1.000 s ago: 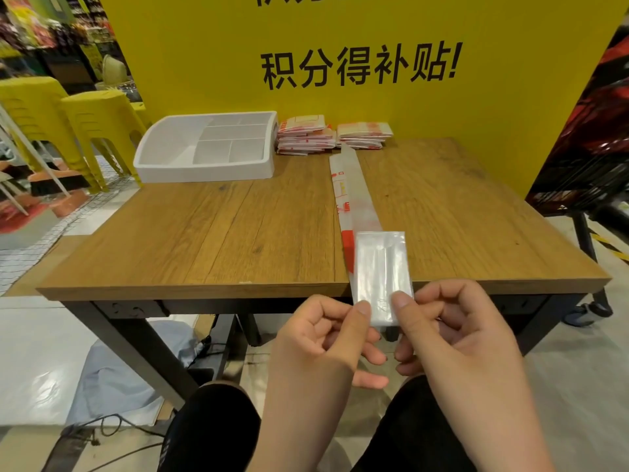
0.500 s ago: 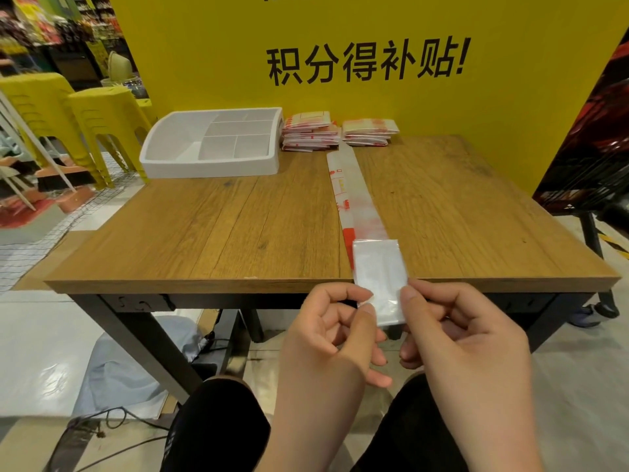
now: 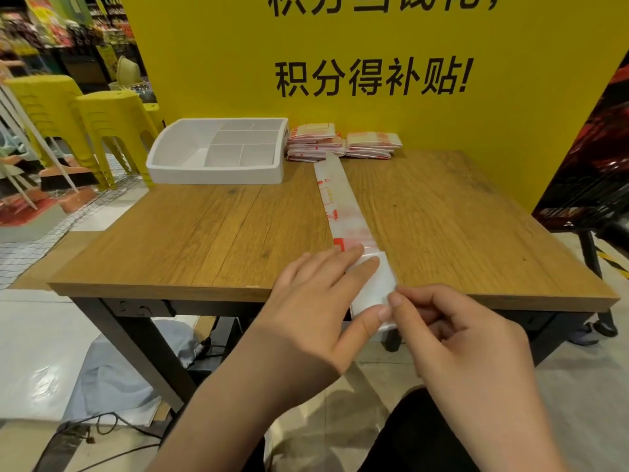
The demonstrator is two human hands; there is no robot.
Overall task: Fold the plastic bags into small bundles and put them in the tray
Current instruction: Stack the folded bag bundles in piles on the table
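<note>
A plastic bag point(image 3: 343, 206), folded into a long narrow strip with red print, lies along the wooden table point(image 3: 204, 233) from the back towards me. Its near end is folded over at the table's front edge. My left hand point(image 3: 316, 294) lies flat on that folded end, fingers straight, thumb under its near edge. My right hand point(image 3: 452, 328) pinches the same end's near corner between thumb and forefinger. A white divided tray point(image 3: 218, 172) stands at the back left, its compartments bare.
Two stacks of folded red-and-white bags point(image 3: 343, 141) lie against the yellow board point(image 3: 374, 46) at the back, right of the tray. Yellow stools point(image 3: 85, 124) stand to the left of the table. A dark cart point(image 3: 599, 165) stands on the right.
The folded end was held up off the table edge by both hands; now it lies down on the strip, and my left hand has opened flat onto it.
</note>
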